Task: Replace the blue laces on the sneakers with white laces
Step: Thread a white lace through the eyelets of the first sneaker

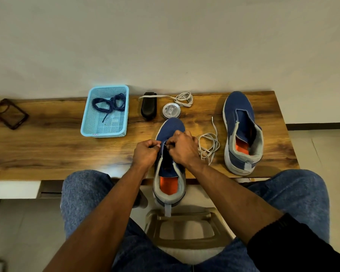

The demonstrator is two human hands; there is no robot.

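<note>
On the wooden table (47, 142) both hands are working at the near sneaker (170, 132); the left hand (145, 152) is pinching its eyelet edge, the right hand (182, 146) pinching the white lace (207, 146) trailing just right of the grip; threading looks barely begun, so next comes feeding the tip through.

Both hands, the left hand (145, 153) and the right hand (182, 148), pinch a white lace (207, 146) at a blue shoe (170, 160) on the table (47, 146).
</note>
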